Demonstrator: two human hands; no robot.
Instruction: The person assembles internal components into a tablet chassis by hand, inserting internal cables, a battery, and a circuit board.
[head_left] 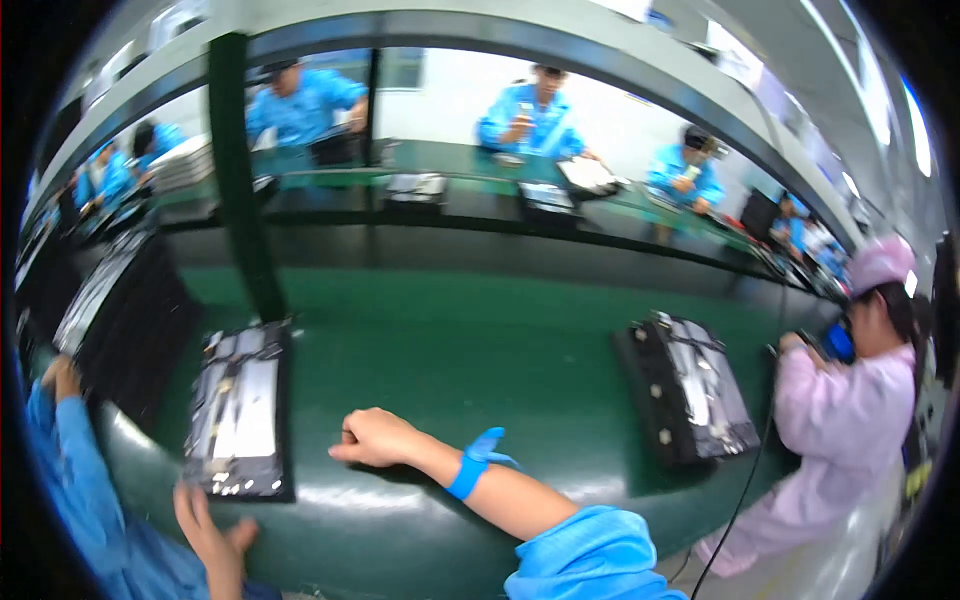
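Observation:
My right hand rests on the green conveyor belt with its fingers curled and nothing visible in it. A blue strap is around that wrist. My left hand is at the belt's near edge with fingers spread and holds nothing. It sits just below a black tray carrying an opened flat device with silver and dark parts. That tray lies just left of my right hand, apart from it.
A second black tray with a similar device lies on the belt's right. A person in pink stands there holding a blue tool. Black trays and a blue-sleeved hand are at left. A dark green post rises behind. Blue-coated workers sit opposite.

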